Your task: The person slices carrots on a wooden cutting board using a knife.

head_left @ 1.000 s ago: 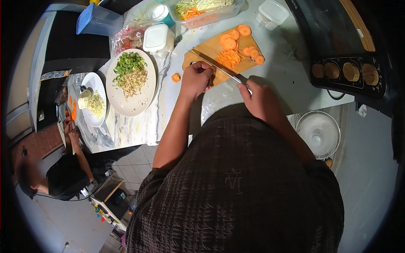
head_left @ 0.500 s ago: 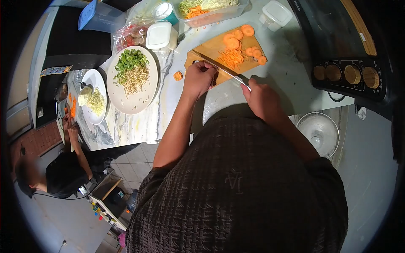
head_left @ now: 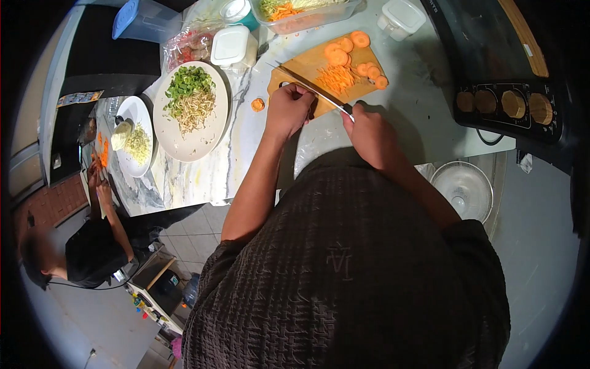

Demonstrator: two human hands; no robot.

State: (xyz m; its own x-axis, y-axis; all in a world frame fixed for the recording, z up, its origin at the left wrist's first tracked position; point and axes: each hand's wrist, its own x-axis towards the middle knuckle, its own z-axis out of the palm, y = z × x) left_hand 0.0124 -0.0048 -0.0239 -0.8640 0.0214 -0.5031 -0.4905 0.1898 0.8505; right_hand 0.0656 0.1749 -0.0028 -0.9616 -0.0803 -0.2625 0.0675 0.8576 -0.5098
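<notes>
Pale floor tiles (head_left: pixel 189 241) show between a brightly lit marbled counter (head_left: pixel 181 187) and shelving (head_left: pixel 161 293).

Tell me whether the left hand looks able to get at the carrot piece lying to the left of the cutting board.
Likely yes: the carrot piece lies close beside the left hand, nothing visible stands between them, and the knife is on the hand's other side.

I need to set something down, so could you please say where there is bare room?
The widest bare patch of counter lies between the cutting board and the black oven; a smaller one between the large plate and the left forearm. It is crowded along the far side, among the tubs, and around the left hand, right hand and knife.
</notes>
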